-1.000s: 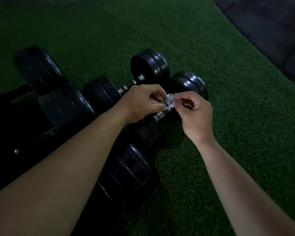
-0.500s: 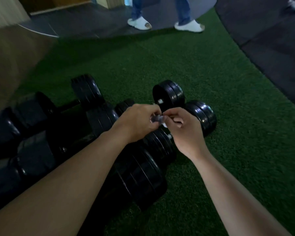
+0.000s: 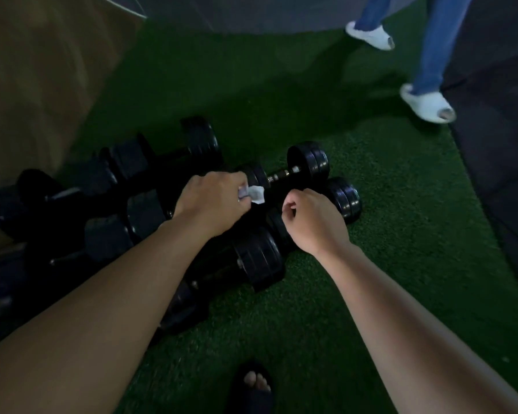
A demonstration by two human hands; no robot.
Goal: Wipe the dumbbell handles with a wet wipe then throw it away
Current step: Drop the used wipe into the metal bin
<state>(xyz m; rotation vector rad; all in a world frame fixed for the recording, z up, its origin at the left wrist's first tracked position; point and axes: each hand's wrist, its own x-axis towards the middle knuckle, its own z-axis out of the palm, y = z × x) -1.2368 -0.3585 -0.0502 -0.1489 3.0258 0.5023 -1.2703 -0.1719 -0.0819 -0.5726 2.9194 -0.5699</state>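
Note:
Several black dumbbells lie in a cluster on green turf. The farthest right one [image 3: 308, 162] shows a bare metal handle [image 3: 281, 175] between its plates. My left hand [image 3: 213, 201] is closed around a small white wet wipe [image 3: 256, 194], whose corner sticks out just left of that handle. My right hand [image 3: 311, 219] hovers to the right of the wipe, above another dumbbell [image 3: 346, 198], fingers curled loosely and apart from the wipe, holding nothing.
A person in blue jeans and white slippers [image 3: 428, 106] stands on the turf's far right edge. Dark rubber flooring [image 3: 497, 150] borders the turf on the right, a brown wall [image 3: 36, 85] on the left. My own foot in a dark slipper [image 3: 253, 386] is at the bottom.
Both hands held the wipe together before; now my right hand has let go and the left keeps it. The view has tilted up, bringing the standing person nearer.

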